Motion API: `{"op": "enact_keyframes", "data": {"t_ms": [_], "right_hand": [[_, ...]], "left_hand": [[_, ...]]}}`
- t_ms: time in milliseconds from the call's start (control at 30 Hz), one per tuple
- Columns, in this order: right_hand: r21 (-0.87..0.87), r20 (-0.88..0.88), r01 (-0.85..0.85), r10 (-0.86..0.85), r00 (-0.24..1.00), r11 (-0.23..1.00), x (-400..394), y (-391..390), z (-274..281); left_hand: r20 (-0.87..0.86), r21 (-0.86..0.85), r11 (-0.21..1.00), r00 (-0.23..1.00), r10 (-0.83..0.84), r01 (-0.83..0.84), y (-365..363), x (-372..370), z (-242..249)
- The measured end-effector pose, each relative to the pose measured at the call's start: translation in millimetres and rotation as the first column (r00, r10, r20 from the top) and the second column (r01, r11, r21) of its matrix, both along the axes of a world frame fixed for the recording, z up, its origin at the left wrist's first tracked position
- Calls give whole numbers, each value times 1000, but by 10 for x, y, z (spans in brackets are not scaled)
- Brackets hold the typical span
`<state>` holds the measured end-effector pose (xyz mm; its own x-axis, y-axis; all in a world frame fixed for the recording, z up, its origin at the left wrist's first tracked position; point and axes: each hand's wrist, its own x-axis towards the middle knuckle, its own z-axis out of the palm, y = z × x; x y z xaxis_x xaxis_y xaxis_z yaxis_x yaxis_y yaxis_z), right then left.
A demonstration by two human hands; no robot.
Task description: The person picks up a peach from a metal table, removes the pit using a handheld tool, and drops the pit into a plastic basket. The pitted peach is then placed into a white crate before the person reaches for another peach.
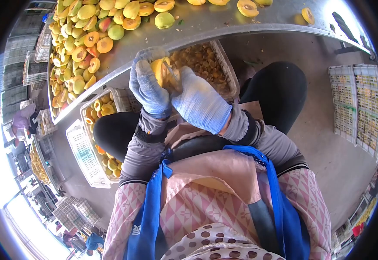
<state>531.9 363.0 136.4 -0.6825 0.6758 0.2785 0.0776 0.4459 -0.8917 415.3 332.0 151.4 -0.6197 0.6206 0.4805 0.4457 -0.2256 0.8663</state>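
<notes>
My left hand [149,89], in a pale blue knit glove, is closed around a piece of yellow-orange peach [159,73]. Close against it on the right is my gloved right hand [202,103], its fingers bent inward at the fruit. Whatever those fingers grip is blurred and partly hidden, so I cannot make it out. Both hands are above my lap, just off the front edge of the metal table [189,27]. Below and behind them sits a crate [232,82] holding many small brownish pieces that look like pits.
A heap of halved peaches [78,47] covers the table's left part, with several loose pieces along the back. By my left knee is a white crate [86,108] of peach halves. Stacked crates [354,108] stand at right. Other people [94,242] are in the left background.
</notes>
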Motion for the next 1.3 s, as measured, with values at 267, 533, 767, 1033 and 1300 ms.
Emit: {"op": "enact_keyframes", "data": {"t_ms": [267, 533, 767, 1033, 1300], "right_hand": [[42, 234, 7, -17, 972, 999, 43, -30, 55], [-107, 180, -82, 100, 978, 991, -17, -84, 24], [-330, -88, -23, -7, 996, 944, 1, 126, 74], [-228, -37, 31, -40, 999, 973, 21, 177, 45], [109, 134, 53, -68, 989, 993, 31, 105, 108]], "left_hand": [[-453, -118, 983, 889, 71, -139, -26, -164, -187], [741, 152, 986, 652, -161, 70, -89, -128, -194], [653, 190, 969, 716, -247, 161, -131, -158, -108], [600, 89, 979, 774, -201, 185, -85, 17, 75], [329, -19, 989, 935, -131, 145, -173, -74, -52]]}}
